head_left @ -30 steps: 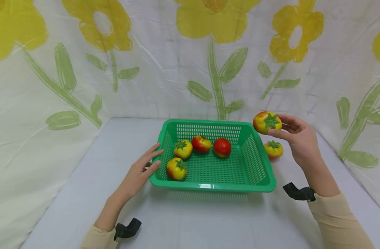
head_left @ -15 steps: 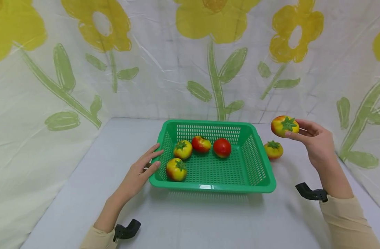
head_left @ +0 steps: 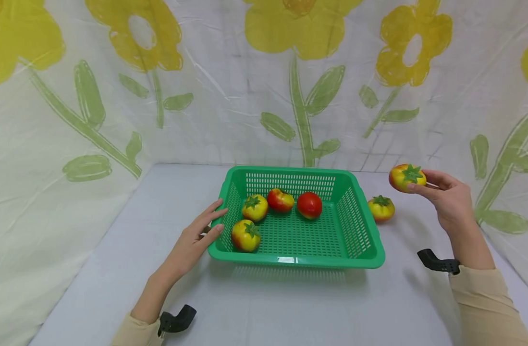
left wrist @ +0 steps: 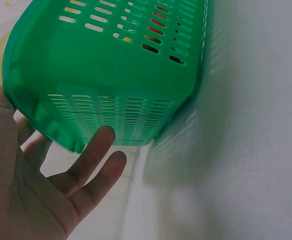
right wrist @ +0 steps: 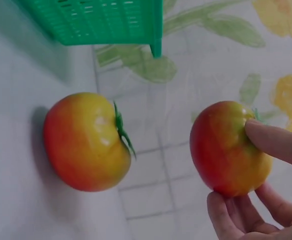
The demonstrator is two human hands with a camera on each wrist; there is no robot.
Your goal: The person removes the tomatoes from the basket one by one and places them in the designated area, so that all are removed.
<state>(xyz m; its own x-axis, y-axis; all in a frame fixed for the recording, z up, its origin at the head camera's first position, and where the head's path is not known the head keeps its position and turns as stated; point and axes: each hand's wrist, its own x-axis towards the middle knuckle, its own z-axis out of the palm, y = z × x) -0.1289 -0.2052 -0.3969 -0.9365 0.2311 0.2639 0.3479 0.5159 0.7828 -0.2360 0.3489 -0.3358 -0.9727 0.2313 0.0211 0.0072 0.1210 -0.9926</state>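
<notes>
Pale, creased sheeting [head_left: 220, 134] hangs in front of me and down both sides, with 5 yellow flowers [head_left: 294, 36] on leafy green stems [head_left: 300, 113]. Soft shadows lie on the whitish surface [head_left: 264, 312].

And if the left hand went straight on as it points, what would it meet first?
Probably the green basket: the left hand has its fingertips at the rim, though exact contact is unclear.
</notes>
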